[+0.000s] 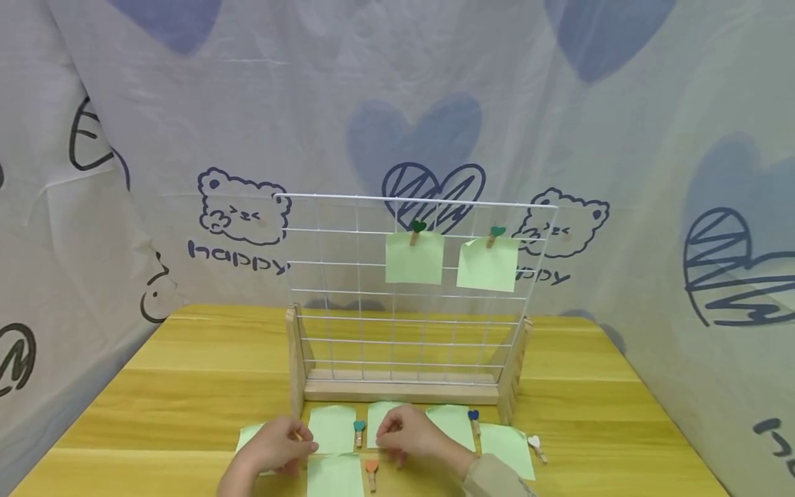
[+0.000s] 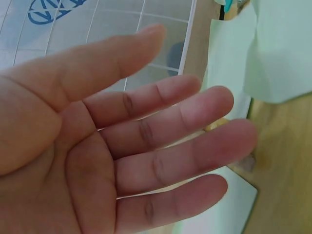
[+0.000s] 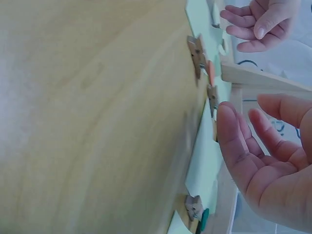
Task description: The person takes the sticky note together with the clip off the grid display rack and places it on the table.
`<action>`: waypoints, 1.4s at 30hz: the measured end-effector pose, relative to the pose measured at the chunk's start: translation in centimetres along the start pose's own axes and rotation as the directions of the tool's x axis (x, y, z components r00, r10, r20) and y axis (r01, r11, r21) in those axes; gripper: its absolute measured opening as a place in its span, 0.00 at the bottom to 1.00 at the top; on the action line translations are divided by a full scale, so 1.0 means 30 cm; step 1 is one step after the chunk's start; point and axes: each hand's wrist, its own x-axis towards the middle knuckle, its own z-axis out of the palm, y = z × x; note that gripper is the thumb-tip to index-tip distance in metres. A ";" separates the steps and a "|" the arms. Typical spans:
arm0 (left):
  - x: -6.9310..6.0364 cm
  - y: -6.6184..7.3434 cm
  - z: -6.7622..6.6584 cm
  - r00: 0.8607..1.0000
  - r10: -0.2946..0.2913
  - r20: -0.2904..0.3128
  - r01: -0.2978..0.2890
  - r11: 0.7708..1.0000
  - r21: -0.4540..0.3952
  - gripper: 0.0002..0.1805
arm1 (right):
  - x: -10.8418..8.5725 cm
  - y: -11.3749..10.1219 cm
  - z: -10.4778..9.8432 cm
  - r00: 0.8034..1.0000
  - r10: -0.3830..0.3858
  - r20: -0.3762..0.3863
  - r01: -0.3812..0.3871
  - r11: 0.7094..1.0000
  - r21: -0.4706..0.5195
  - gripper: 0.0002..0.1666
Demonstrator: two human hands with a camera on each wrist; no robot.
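In the head view my left hand (image 1: 271, 449) hovers over a green note (image 1: 250, 436) at the left of the notes on the table. The left wrist view shows that hand (image 2: 141, 131) with its fingers extended and holding nothing. My right hand (image 1: 415, 436) is above another green note (image 1: 380, 417); in the right wrist view its fingers (image 3: 234, 141) are loosely bent, apart from the thumb, with nothing between them. Between the hands lie a teal-heart clip (image 1: 359, 433) and an orange-heart clip (image 1: 372, 474).
Behind the notes stands a white wire grid (image 1: 373, 319) on a wooden base (image 1: 397, 393). Two green notes (image 1: 414, 259) (image 1: 487, 266) hang on it from heart clips. A blue-heart clip (image 1: 475, 422) and a white-heart clip (image 1: 537, 449) lie at the right.
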 end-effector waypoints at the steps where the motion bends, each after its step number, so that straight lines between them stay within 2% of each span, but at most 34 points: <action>1: 0.004 0.003 0.001 1.000 -0.002 0.001 0.002 1.000 0.002 0.12 | 0.000 -0.001 -0.004 1.000 -0.003 0.001 0.003 1.000 -0.004 0.03; 6: 0.023 0.021 0.005 1.000 0.029 0.011 -0.029 1.000 0.008 0.13 | -0.001 -0.009 -0.032 1.000 -0.030 0.009 0.030 0.999 -0.022 0.02; 18: 0.072 0.100 0.038 0.991 0.125 -0.052 -0.119 0.988 0.097 0.14 | -0.007 -0.031 -0.099 0.999 -0.034 -0.017 0.033 0.999 -0.025 0.05; 29: 0.123 0.168 0.069 0.979 0.198 -0.037 -0.193 0.975 0.114 0.09 | -0.019 -0.066 -0.154 0.998 -0.068 -0.018 0.067 0.996 -0.060 0.08; 33: 0.144 0.202 0.077 0.961 0.256 -0.106 -0.242 0.962 0.128 0.06 | -0.028 -0.087 -0.178 0.996 -0.086 -0.037 0.083 0.993 -0.079 0.09; 36: 0.156 0.229 0.080 0.941 0.290 -0.174 -0.264 0.951 0.160 0.04 | -0.032 -0.102 -0.199 0.994 -0.096 -0.055 0.091 0.993 -0.080 0.09; 42: 0.175 0.276 0.079 0.925 0.291 -0.245 -0.241 0.946 0.215 0.03 | -0.031 -0.135 -0.241 0.990 -0.121 -0.076 0.117 0.991 -0.059 0.11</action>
